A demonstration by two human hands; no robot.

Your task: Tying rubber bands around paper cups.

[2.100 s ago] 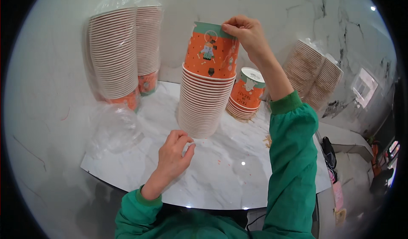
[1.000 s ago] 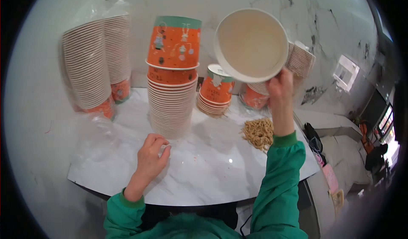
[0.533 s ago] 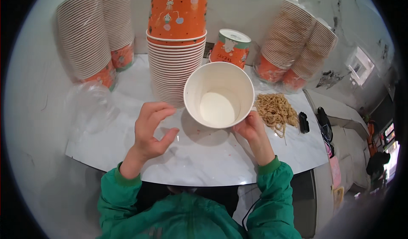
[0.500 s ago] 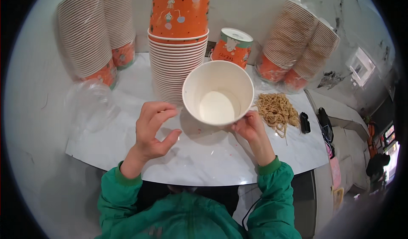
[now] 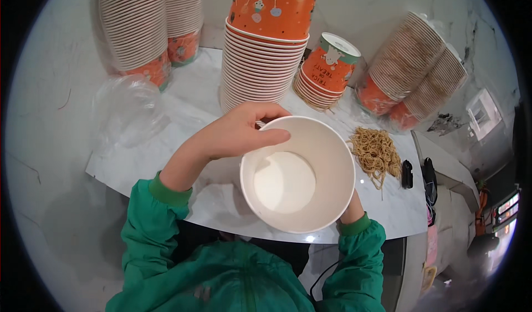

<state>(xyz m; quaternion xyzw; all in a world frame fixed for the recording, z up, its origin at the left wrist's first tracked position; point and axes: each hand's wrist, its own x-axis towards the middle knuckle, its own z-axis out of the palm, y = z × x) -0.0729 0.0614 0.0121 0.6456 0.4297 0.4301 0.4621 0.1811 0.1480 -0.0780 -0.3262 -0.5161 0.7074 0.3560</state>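
Observation:
A white-lined paper bucket [image 5: 330,173] is tipped so that its open mouth faces me, close to the table's near edge. My left hand [image 5: 238,132] grips its upper left rim, with the thumb inside and the fingers over the outer side. Of my right hand [image 5: 353,209] only the wrist part shows, at the bucket's lower right. Its fingers are hidden behind the bucket. Just beyond my left hand rises a tall stack of paper buckets [image 5: 263,57], the top one upside down with an orange printed side.
A shorter stack of upside-down orange buckets [image 5: 327,73] stands behind. Plastic-wrapped bucket stacks lean at the left [image 5: 133,29] and right [image 5: 407,62]. Tan cord [image 5: 377,151] lies in a heap beside a small black object [image 5: 407,174]. Crumpled clear plastic [image 5: 130,109] lies at left.
The bucket has come nearer to me and slightly right. My left hand, free and open before, has taken hold of its rim. My right hand's fingers have gone out of sight behind it.

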